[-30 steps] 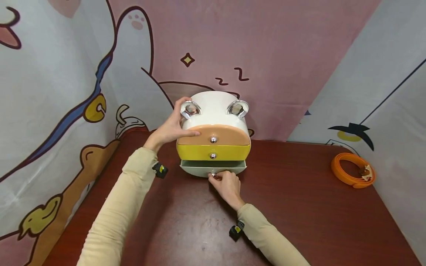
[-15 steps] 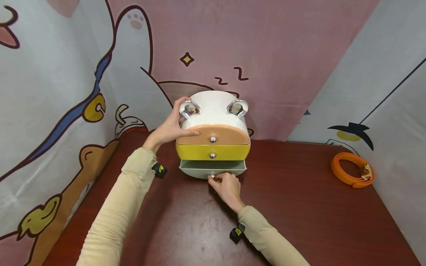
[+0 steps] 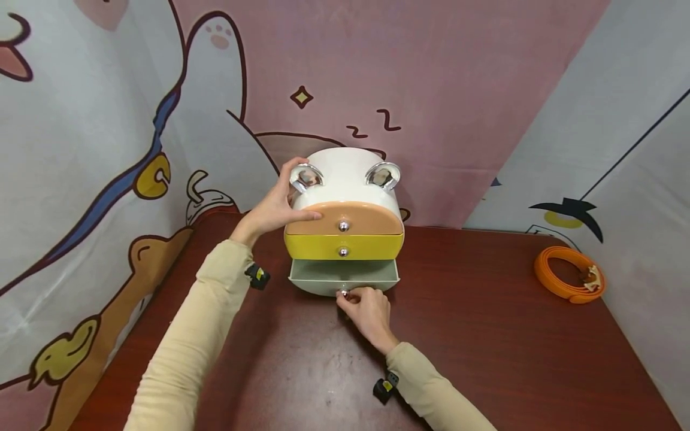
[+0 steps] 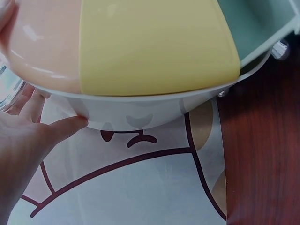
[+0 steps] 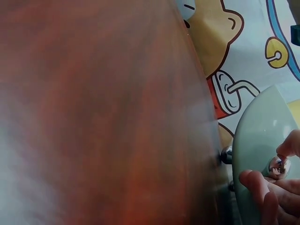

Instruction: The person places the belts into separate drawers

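Observation:
A small white cabinet (image 3: 347, 179) with two chrome ears has three drawers. Its orange drawer (image 3: 372, 218) and yellow drawer (image 3: 372, 245) are closed. The lowest, a pale green drawer (image 3: 318, 286), is pulled partway out, and no contents show inside. My left hand (image 3: 272, 206) grips the cabinet's left side by the ear, thumb across the orange front. In the left wrist view, fingers of that hand (image 4: 28, 133) touch the white side wall. My right hand (image 3: 369, 314) pinches the green drawer's round chrome knob (image 5: 277, 168), fingertips around it.
An orange coiled strap (image 3: 560, 287) lies on the right side of the dark red wooden table (image 3: 485, 359). Cartoon-printed cloth (image 3: 431, 90) hangs behind the cabinet and along both sides. Small chrome feet (image 5: 227, 154) show beneath the cabinet.
The green drawer has slid farther out toward me, with my right hand on its knob and moving with it. My left hand stays in place on the cabinet.

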Tool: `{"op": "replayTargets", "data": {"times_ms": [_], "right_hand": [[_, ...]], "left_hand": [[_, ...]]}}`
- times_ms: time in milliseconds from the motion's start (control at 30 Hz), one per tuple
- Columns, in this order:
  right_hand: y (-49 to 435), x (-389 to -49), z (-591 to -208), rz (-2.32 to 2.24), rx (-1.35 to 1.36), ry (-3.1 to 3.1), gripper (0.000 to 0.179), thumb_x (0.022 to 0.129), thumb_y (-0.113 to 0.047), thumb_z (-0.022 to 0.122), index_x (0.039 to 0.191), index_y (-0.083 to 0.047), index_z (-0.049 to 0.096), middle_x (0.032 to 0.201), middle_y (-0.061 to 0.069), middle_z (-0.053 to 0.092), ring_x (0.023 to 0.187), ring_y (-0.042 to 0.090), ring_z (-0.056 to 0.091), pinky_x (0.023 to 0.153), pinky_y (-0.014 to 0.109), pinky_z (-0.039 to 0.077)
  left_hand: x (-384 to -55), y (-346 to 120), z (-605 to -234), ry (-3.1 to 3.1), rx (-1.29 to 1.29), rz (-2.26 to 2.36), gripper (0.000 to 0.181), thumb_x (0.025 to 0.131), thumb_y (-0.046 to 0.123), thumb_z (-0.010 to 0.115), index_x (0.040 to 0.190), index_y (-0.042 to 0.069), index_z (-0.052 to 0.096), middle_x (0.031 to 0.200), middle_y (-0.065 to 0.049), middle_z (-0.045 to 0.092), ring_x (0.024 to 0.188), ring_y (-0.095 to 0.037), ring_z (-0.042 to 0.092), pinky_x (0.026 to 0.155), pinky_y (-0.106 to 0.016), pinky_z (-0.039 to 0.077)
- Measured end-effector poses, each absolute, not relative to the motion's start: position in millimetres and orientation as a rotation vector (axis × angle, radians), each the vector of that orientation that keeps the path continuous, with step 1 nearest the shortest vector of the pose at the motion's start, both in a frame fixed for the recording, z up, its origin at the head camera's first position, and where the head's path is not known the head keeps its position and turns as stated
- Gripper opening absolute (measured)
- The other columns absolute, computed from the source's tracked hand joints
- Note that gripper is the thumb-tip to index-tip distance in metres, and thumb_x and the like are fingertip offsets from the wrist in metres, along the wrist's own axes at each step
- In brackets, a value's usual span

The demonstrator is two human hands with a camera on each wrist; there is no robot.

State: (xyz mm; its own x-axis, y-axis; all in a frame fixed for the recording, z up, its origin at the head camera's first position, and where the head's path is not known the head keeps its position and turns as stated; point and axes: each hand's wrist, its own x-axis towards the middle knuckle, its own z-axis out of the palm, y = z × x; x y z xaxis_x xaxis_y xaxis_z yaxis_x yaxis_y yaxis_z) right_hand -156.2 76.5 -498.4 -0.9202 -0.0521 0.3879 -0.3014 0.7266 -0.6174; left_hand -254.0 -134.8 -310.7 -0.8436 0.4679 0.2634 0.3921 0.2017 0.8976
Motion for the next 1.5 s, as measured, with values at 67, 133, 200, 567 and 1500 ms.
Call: {"op": "replayTargets", "data": {"times_ms": [67,133,200,567,1500], "right_hand": [[77,-153,-500,1.031,0.279,-2.576,0.023,0.080,-0.034,0.074,0.059,-0.026,0.068,0.053,-0.016,0.058,0.047,0.003,0.052,0.045,0.027,0.039],[77,-149,-501,1.045,0.280,-2.569,0.022,0.080,-0.033,0.075,0.061,-0.026,0.069,0.054,-0.016,0.058,0.048,0.002,0.053,0.045,0.026,0.039],[78,-146,-501,1.055,0.278,-2.559,0.020,0.080,-0.033,0.076,0.063,-0.026,0.071,0.055,-0.016,0.059,0.049,0.001,0.053,0.046,0.025,0.040],[77,-138,-496,0.960,0.240,-2.512,0.024,0.080,-0.043,0.077,0.069,-0.023,0.071,0.058,-0.016,0.061,0.049,0.002,0.054,0.044,0.023,0.037],[71,-126,-495,0.736,0.251,-2.433,0.027,0.072,-0.030,0.081,0.057,-0.020,0.061,0.045,-0.012,0.048,0.038,0.008,0.045,0.037,0.024,0.028]], "left_hand": [[-253,-135,-311,2.391,0.853,1.742,0.099,0.075,-0.006,0.078,0.146,0.009,0.010,0.140,-0.018,0.033,0.127,-0.032,0.043,0.098,-0.049,0.038],[-253,-135,-311,2.396,0.849,1.742,0.099,0.075,-0.006,0.078,0.146,0.009,0.011,0.140,-0.017,0.033,0.128,-0.031,0.043,0.099,-0.049,0.037],[-253,-135,-311,2.386,0.849,1.748,0.098,0.076,-0.006,0.078,0.146,0.011,0.011,0.140,-0.017,0.033,0.127,-0.031,0.043,0.099,-0.049,0.038],[-253,-136,-310,2.396,0.836,1.728,0.100,0.075,-0.005,0.078,0.146,0.013,0.010,0.141,-0.017,0.033,0.124,-0.031,0.045,0.095,-0.047,0.041],[-253,-135,-310,2.376,0.805,1.739,0.099,0.076,-0.005,0.078,0.146,0.015,0.010,0.139,-0.018,0.036,0.118,-0.031,0.049,0.091,-0.045,0.043]]}}
